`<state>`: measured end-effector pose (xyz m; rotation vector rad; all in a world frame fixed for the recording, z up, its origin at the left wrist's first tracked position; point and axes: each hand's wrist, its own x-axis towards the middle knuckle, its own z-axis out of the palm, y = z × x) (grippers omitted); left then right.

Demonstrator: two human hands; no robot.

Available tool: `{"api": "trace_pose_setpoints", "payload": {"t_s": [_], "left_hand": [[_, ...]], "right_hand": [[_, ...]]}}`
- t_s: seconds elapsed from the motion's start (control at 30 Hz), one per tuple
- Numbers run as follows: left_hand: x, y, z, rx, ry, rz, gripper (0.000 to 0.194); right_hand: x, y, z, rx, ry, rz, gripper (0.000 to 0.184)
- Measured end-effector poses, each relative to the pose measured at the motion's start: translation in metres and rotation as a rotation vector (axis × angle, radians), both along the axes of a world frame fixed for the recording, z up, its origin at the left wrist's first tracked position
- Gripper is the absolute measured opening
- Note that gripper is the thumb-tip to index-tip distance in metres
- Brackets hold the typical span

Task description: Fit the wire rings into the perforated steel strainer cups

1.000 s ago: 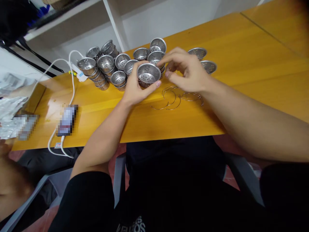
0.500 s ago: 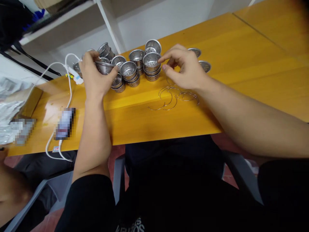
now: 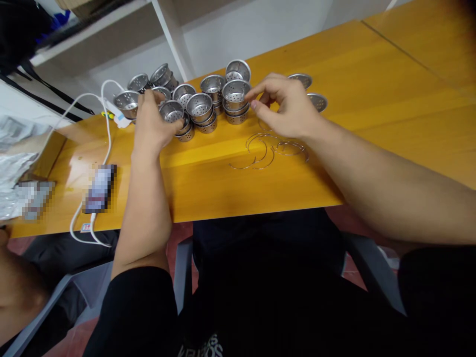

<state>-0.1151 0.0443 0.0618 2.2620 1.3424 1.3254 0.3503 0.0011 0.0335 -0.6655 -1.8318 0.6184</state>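
Several perforated steel cups point(image 3: 200, 106) stand in low stacks at the far side of the yellow table point(image 3: 372, 99). My left hand point(image 3: 151, 125) is curled around one cup point(image 3: 171, 111) at the left part of the group, resting it on a stack. My right hand point(image 3: 283, 106) hovers just right of the tallest stack point(image 3: 235, 94), thumb and forefinger pinched together; what they hold is too thin to make out. Several loose wire rings point(image 3: 268, 148) lie on the table below my right hand.
Two shallow strainer lids point(image 3: 317, 101) sit behind my right hand. A white power strip and cable point(image 3: 118, 117) run along the left, beside a blurred phone point(image 3: 99, 188) and crumpled foil point(image 3: 13, 166). Another person's arm point(image 3: 17, 292) shows at the lower left.
My left hand carried a cup from the middle of the table over to the left stacks and lowered it there. My right hand stayed by the tall stack, fingers pinched.
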Motion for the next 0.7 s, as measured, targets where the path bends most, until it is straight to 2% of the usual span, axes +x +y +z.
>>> {"api": "trace_pose_setpoints", "payload": {"t_s": [0.1,0.2,0.33,0.47,0.53,0.63,0.67,0.7], "left_hand": [[0.001,0.001,0.003,-0.047,0.131,0.044,0.086],[0.010,-0.004,0.006,-0.081,0.210,-0.006,0.084],[0.020,-0.010,0.006,-0.074,0.126,-0.060,0.074],[0.017,-0.010,0.002,-0.029,0.033,-0.076,0.069],[0.015,-0.010,0.003,-0.006,0.069,-0.001,0.066],[0.024,-0.010,0.012,0.072,0.055,0.297,0.067],[0.030,-0.011,0.015,0.120,0.029,0.367,0.069],[0.037,-0.012,0.019,0.171,0.014,0.382,0.071]], "right_hand": [[0.000,0.002,-0.002,-0.010,0.009,-0.010,0.049],[0.001,0.003,-0.003,-0.034,0.029,0.034,0.050],[0.003,0.003,-0.002,-0.091,0.044,0.073,0.050],[0.001,0.002,-0.003,-0.083,0.036,0.054,0.050],[0.001,0.003,-0.004,-0.083,0.043,0.059,0.044],[0.005,0.007,-0.004,-0.024,0.029,0.026,0.037],[0.006,0.009,-0.005,0.005,0.015,0.004,0.035],[0.008,0.012,-0.005,0.032,0.000,-0.019,0.033]]}}
